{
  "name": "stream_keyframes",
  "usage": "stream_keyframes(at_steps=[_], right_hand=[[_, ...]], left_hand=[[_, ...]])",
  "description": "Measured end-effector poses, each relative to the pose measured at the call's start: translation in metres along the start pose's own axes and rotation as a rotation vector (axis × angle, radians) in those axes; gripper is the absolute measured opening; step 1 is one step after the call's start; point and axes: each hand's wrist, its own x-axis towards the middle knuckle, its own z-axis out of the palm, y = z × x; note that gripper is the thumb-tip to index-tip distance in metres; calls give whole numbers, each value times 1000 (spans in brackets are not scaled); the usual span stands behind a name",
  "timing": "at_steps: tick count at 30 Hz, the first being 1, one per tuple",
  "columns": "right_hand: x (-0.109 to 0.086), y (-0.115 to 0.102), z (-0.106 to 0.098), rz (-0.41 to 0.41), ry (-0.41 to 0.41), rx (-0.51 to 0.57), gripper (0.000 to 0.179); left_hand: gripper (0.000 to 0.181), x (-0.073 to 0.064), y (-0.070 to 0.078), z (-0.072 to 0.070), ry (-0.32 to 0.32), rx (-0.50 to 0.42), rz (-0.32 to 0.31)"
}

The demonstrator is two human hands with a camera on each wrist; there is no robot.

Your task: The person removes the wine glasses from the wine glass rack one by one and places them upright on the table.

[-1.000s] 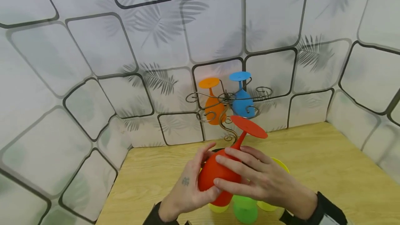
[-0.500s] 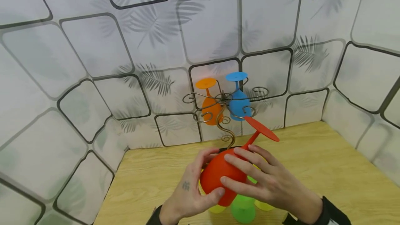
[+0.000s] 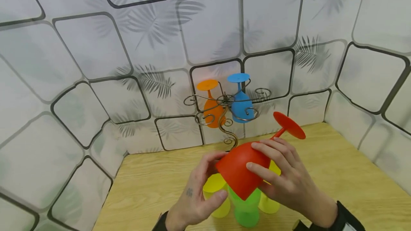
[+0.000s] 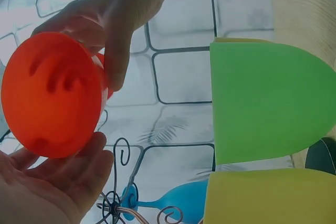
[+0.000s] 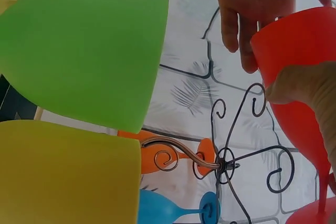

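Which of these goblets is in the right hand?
The red goblet, tilted in the air. The orange goblet and blue goblet hang upside down on the rack; the yellow goblets and the green goblet stand upright.

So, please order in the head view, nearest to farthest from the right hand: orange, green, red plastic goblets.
1. Red goblet: in the right hand.
2. Green goblet: left of that hand, lower.
3. Orange goblet: farther left, on the metal rack.

The red goblet [image 3: 237, 172] looks like smooth, opaque plastic with a satin finish. The far-left orange goblet [image 3: 211, 111] and blue goblet [image 3: 240, 107] to its right show smooth, plastic-like surfaces; the near green goblet [image 3: 246, 211] seems translucent. The curled rack [image 3: 226, 99] is bronze-toned metal, the tabletop [image 3: 154, 177] wood-grained.
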Motion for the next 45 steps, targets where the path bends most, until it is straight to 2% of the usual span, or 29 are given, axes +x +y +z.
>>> stream_keyframes(at_steps=[6,11,17,20,27,30,34,38,41,45], right_hand=[[-7,1,-5,80,-1,8,35],[-8,0,-10,120,5,23,41],[-14,1,-13,176,-2,43,48],[-18,3,-13,204,-2,86,55],[-26,9,-16,260,21,221,69],[-30,10,-16,288,42,260,72],[-38,12,-18,346,43,259,79],[-49,15,-24,437,-21,165,88],[-59,18,-28,499,-67,96,90],[-74,22,-33,552,-78,65,90]], left_hand=[[54,-1,-1,0,-8,-63,1],[52,-1,-2,-1,-26,-86,50],[60,2,-5,4,-49,-157,48],[63,5,-3,6,-56,-150,48],[67,24,23,10,-59,-49,54],[65,30,26,12,-52,-37,64],[62,32,18,18,-51,-9,59],[62,28,1,20,-54,44,46],[63,22,-10,18,-43,57,16],[63,14,-17,9,0,76,-7]])
